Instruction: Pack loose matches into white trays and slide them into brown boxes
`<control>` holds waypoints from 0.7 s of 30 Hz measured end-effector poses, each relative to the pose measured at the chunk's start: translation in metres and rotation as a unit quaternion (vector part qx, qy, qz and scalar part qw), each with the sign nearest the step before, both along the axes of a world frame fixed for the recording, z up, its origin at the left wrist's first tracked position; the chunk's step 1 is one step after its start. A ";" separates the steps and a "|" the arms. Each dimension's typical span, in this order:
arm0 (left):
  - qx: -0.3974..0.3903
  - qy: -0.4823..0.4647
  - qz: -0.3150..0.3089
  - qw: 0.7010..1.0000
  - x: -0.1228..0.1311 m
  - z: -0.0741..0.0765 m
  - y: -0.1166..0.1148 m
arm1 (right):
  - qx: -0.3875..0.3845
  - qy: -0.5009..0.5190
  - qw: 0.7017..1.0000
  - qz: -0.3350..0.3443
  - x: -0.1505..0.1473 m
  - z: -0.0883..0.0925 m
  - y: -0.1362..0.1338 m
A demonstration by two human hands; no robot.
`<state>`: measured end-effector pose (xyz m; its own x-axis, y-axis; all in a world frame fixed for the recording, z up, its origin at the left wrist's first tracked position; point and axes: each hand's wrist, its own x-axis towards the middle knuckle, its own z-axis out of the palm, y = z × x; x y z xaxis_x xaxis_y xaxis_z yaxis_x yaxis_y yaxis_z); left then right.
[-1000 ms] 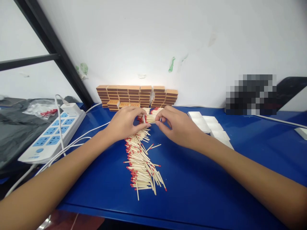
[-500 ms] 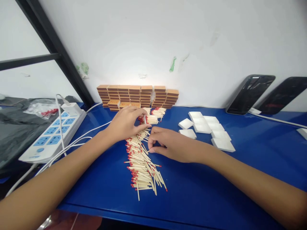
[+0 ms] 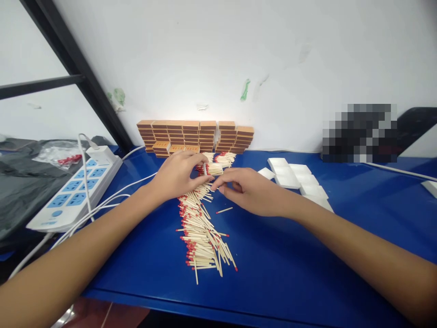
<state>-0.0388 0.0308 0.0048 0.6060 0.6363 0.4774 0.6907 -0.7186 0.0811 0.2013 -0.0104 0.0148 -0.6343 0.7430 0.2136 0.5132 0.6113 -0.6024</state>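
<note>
My left hand (image 3: 180,175) is closed around a small white matchbox tray (image 3: 205,168), pinched between thumb and fingers. Matches (image 3: 215,169) with red heads lie in and beside the tray; my fingers cover part of it. My right hand (image 3: 254,191) hovers just right of the tray, fingers bent, thumb and index tip slightly apart, with nothing visible between them. Below both hands a long heap of loose matches (image 3: 201,237) spreads toward me. One single match (image 3: 224,210) lies apart on the blue table (image 3: 273,273), under my right hand.
Stacked matchboxes (image 3: 191,132) line the wall, and another bunch of matches (image 3: 226,159) lies before them. Several white trays (image 3: 288,175) are on the right, partly behind my right arm. On the left are a power strip (image 3: 75,193) and white cables (image 3: 112,197).
My right hand has moved up and away from the match heap, toward the tray. A single match now lies on the table where that hand was. My left hand stays in place.
</note>
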 end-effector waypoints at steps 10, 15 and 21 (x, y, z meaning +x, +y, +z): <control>0.007 0.010 0.004 1.000 -0.002 0.000 0.001 | -0.129 -0.057 0.990 0.014 0.010 0.002 0.010; 0.013 0.013 0.006 1.000 -0.002 0.001 0.001 | -0.090 -0.134 0.987 0.018 0.014 0.008 0.005; 0.012 0.016 0.007 1.000 0.000 0.001 0.000 | -0.078 -0.148 0.985 0.050 0.013 0.011 -0.004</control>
<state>-0.0390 0.0307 0.0053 0.6121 0.6341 0.4724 0.7033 -0.7097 0.0414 0.2139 -0.0141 0.0254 -0.7226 0.6834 -0.1040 0.6231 0.5789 -0.5260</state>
